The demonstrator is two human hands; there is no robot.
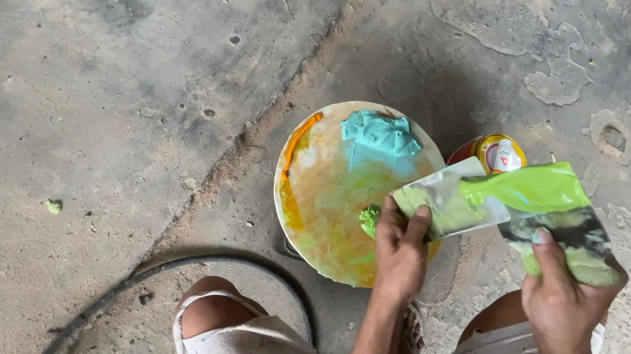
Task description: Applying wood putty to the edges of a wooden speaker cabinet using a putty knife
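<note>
Currently the person squats on a rough concrete floor (112, 134), both hands working green putty. Left hand (398, 253) is closed around a metal scraper blade (449, 199), thumb on top, fingers wrapped under; the blade lies flat and overlaps the second tool. Right hand (561, 294) grips a wider scraper (557, 218) from below, thumb pressed on its face; that tool is coated in bright green putty (535, 187) on the upper part, darker smeared patches lower down. Both tools touch, held just right of a round mixing board (328, 200) stained orange and yellow. Board carries a turquoise putty lump (381, 133) at its top edge and a small green blob (369, 217) near the left hand. Small open tin (498, 152) sits just beside the board's right rim, partly hidden behind the blade. Black hose (99, 311) curves across the floor at left, near the person's knee (210, 310).
</note>
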